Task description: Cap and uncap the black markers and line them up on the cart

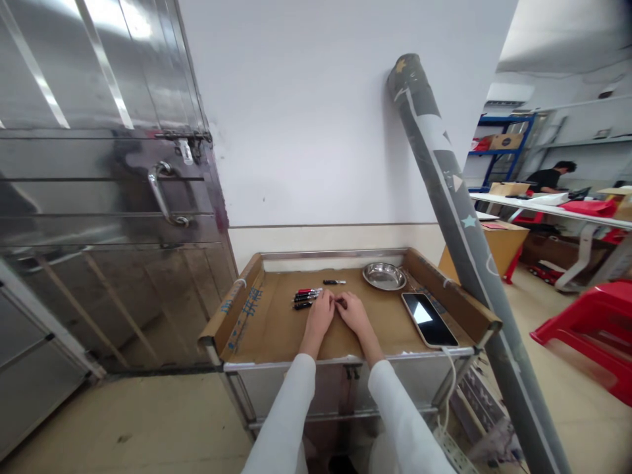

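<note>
Over the cardboard-lined top of a small cart (276, 339), my left hand (322, 313) and my right hand (352, 312) meet at the fingertips. Both have their fingers closed in a pinch; whatever is between them is too small or hidden to make out. Several pens (303, 305), black ones and a red one, lie side by side just left of my left hand, their right ends partly covered by it. Beyond my fingers a single black pen part (334, 282) with a pale tip lies by itself. A round steel dish (384, 286) stands behind and right of my right hand.
A phone (429, 319) with a white cable (451, 382) lies at the cart's right. A long grey patterned roll (459, 217) leans on the wall beside the cart. Left is a metal door (108, 197); right are a red stool (592, 329) and a person (546, 179) at a table.
</note>
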The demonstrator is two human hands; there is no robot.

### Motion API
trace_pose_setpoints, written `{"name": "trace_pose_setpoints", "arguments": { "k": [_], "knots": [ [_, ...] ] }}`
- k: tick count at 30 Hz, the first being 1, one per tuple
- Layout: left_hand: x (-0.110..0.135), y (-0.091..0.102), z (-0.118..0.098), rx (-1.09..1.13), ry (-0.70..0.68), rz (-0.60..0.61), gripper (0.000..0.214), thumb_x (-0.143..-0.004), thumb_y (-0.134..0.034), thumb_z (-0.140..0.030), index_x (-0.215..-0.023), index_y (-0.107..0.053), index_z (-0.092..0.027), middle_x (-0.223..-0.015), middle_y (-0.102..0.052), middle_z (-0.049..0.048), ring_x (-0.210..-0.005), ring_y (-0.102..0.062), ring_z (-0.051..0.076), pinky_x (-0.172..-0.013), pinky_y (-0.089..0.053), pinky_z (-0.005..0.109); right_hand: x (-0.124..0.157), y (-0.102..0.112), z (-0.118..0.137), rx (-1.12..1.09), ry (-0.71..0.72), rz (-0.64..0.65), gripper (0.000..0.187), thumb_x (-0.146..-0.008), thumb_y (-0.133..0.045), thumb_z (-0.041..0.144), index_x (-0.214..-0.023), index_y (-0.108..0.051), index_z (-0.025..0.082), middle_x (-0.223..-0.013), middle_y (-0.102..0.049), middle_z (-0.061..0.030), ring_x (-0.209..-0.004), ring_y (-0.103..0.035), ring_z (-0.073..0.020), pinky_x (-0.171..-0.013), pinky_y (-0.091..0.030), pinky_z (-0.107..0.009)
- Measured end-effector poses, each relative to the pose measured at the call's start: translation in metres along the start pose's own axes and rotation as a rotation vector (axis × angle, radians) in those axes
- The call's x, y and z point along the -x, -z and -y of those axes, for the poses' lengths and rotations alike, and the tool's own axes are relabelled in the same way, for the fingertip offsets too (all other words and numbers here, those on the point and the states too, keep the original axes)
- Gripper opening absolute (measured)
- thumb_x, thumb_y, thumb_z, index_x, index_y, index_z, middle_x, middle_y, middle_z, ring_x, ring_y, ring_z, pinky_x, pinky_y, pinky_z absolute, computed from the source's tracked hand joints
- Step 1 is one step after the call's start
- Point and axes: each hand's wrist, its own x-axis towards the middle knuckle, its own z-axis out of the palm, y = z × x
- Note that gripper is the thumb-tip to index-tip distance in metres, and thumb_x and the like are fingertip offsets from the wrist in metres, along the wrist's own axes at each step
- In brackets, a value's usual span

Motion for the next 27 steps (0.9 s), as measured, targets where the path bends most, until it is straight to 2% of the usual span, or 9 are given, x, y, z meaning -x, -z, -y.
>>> {"name": "trace_pose_setpoints", "arguments": {
  "k": [13,23,27],
  "knots": [
    [-0.0007,0.0015,-0.0005,-0.011,-0.007,0.006,0.012,-0.089,-0.041,-0.010,-0.089,-0.049,-0.019,-0.097,-0.059,0.0056,-0.089,-0.059,0.017,-0.085,-0.048,0.031,-0.0011,-0.0001,-0.0003,-0.025,-0.002,0.000,0.015,-0.082,-0.056,0.012,-0.092,-0.066,0.019,-0.094,-0.068,-0.0055,-0.093,-0.060,-0.0187,-0.086,-0.043,-0.029],
    [-0.0017,-0.0056,0.0061,0.060,-0.042,-0.033,0.014,-0.088,-0.040,-0.009,-0.087,-0.049,-0.020,-0.091,-0.058,0.0038,-0.086,-0.059,0.016,-0.086,-0.049,0.032,-0.0006,-0.0006,-0.0016,-0.084,0.014,-0.023,0.015,-0.082,-0.055,0.014,-0.090,-0.066,0.020,-0.093,-0.069,-0.0057,-0.093,-0.061,-0.0189,-0.087,-0.045,-0.030],
    [-0.0014,-0.0042,0.0048,-0.014,-0.049,-0.071,0.018,-0.089,-0.038,-0.009,-0.092,-0.053,-0.019,-0.095,-0.061,0.0065,-0.090,-0.061,0.017,-0.087,-0.050,0.034,-0.0003,0.0004,-0.0005,-0.160,-0.011,-0.053,0.016,-0.084,-0.052,0.016,-0.090,-0.066,0.020,-0.094,-0.071,-0.0051,-0.088,-0.064,-0.0178,-0.084,-0.047,-0.028]
  ]
}}
